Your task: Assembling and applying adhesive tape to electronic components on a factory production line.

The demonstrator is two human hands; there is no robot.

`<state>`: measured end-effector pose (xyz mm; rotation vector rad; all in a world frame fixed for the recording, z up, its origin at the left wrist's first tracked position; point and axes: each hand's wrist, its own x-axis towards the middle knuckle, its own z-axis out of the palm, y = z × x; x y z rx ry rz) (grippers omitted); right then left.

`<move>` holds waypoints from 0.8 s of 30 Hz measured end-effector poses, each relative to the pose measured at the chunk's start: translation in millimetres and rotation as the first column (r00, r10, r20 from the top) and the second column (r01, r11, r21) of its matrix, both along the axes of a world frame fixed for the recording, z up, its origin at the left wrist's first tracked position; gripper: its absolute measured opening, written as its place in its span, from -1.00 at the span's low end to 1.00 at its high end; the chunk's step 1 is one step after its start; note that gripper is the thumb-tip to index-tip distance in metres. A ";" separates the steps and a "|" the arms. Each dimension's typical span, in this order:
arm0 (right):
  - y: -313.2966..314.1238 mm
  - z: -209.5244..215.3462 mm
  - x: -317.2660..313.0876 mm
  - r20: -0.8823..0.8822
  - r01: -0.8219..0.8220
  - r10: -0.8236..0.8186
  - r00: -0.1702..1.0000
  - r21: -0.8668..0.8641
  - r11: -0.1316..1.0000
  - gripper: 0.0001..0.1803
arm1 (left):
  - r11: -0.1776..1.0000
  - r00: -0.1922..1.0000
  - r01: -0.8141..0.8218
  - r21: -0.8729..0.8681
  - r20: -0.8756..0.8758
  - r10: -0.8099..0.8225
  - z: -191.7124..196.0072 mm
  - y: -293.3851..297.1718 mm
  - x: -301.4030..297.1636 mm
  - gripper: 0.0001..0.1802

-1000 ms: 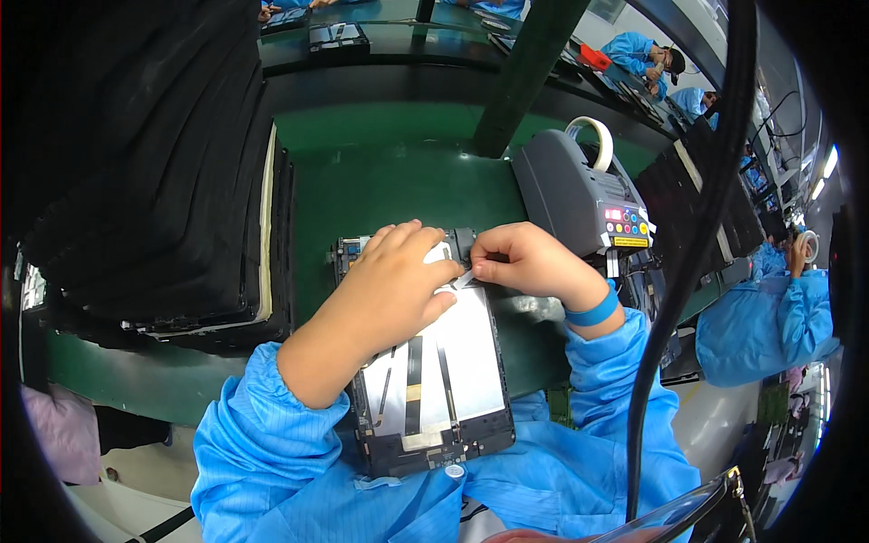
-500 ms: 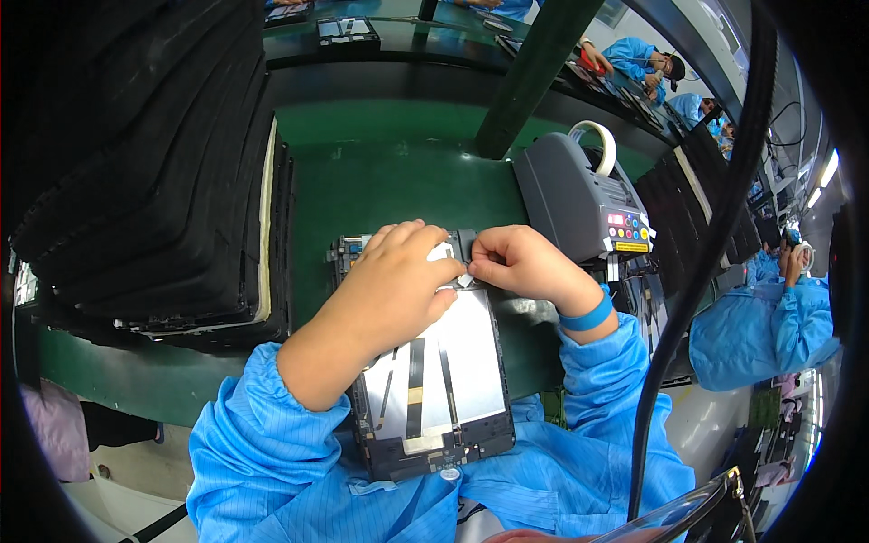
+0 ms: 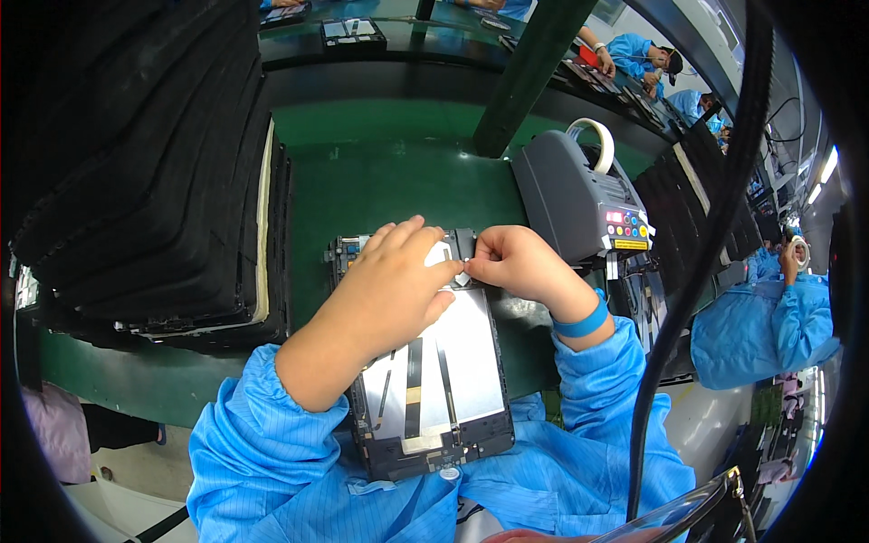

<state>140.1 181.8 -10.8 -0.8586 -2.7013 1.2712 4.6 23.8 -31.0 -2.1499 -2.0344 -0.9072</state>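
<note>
An opened tablet (image 3: 475,353) with a silvery inner plate and a black frame lies tilted before me, its lower edge against my blue smock. My left hand (image 3: 391,276) rests across its upper part with fingers stretched out, the index fingertip close to my right hand. At the tablet's upper right corner, my right hand (image 3: 516,262) has thumb and index finger pinched together. What they pinch, if anything, is too small to name. A small whitish piece (image 3: 462,279) shows just beneath the fingertips. My left hand covers much of the tablet's upper left area.
A tall stack of black trays (image 3: 136,199) stands at the left of the green table (image 3: 389,172). A grey tape dispenser (image 3: 570,195) with a white roll sits at the right. A black cable (image 3: 692,299) hangs in front on the right. Co-workers in blue (image 3: 760,326) are beyond.
My right hand and wrist have shifted very slightly left, with the fingers still pinched at the tablet's corner. My left hand stays nearly in place.
</note>
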 end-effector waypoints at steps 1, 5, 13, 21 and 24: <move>0.5 0.9 0.0 -0.002 0.001 -0.001 1.000 0.002 1.000 -0.76 | 1.000 0.998 0.013 0.009 -0.060 -0.012 1.9 -1.1 0.7 -0.65; 11.9 -6.5 7.4 0.062 0.088 -0.086 0.994 -0.045 0.995 -0.59 | 0.997 0.982 0.081 0.018 -0.171 -0.077 10.7 -9.3 6.6 -0.62; -12.4 -36.2 24.7 -0.030 0.267 -0.340 0.940 -0.554 0.789 -0.66 | 0.999 0.968 -0.002 -0.050 -0.252 -0.010 16.7 -15.4 25.4 -0.55; -85.4 -53.2 126.4 -0.308 -0.015 0.040 0.950 0.083 0.996 -0.33 | 0.970 0.983 -0.159 -0.183 0.061 0.172 2.8 -123.7 40.7 0.11; -112.9 -48.1 134.3 -0.192 -0.115 0.128 0.973 0.078 0.990 -0.19 | 0.962 0.882 0.017 -0.274 0.457 0.115 -19.4 -161.0 56.7 0.45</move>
